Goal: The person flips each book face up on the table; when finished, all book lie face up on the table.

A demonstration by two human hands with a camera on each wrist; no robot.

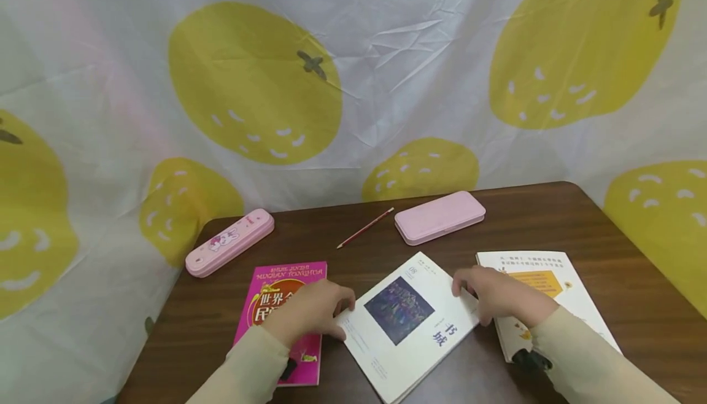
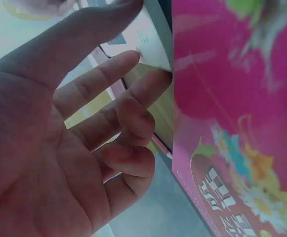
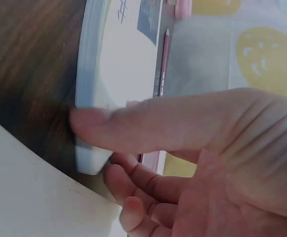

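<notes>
A white book with a dark square picture on its cover lies turned at an angle in the middle of the table. My left hand holds its left corner, thumb on the near side and fingers on the far side. At the right corner my right hand grips the book; in the right wrist view its thumb presses along the page edge. Under my left wrist lies a magenta book, partly covered by that hand. Another white book with an orange panel lies partly beneath my right forearm.
Toward the back edge of the brown table lie a pink pencil case with a rabbit picture, a red pencil and a plain pink case. A white curtain with yellow fruit prints hangs right behind the table.
</notes>
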